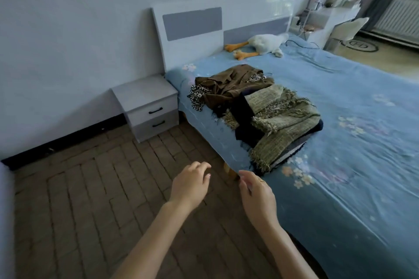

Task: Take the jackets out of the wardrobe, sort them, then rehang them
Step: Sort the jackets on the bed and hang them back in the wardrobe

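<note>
the jackets lie in a loose heap near the left edge of the bed [340,102], which seems a handy flat place to sort them away from the wardrobe, itself out of view. a brown jacket [229,84] lies at the far end, a green fringed jacket [285,118] nearer, with dark pieces between and under them. both hands are empty with fingers loosely curled: the left hand [190,186] over the floor, the right hand [256,195] at the bed's near edge, probably reaching for the pile. a nightstand [147,102] stands far left.
</note>
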